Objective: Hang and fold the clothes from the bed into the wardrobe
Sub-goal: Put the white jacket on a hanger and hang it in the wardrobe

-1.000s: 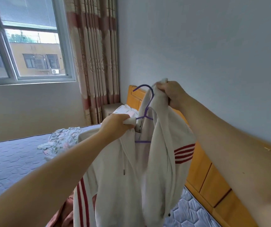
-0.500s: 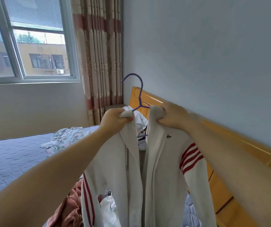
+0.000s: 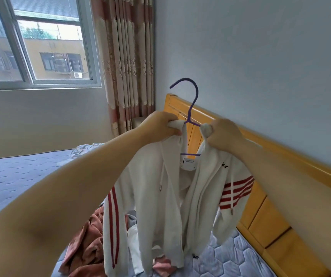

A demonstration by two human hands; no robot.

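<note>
The left hand [image 3: 161, 124] and right hand [image 3: 223, 134] each hold a shoulder of the white hoodie [image 3: 166, 186], fingers curled tight around the bunched cloth. It hangs open on a purple hanger [image 3: 191, 108], raised above the bed [image 3: 16, 176]. A rust-coloured garment [image 3: 86, 242] lies crumpled on the mattress beneath it.

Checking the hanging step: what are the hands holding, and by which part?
The white hoodie, by its top fabric: left hand and right hand grip either side of the purple hanger hook.
</note>
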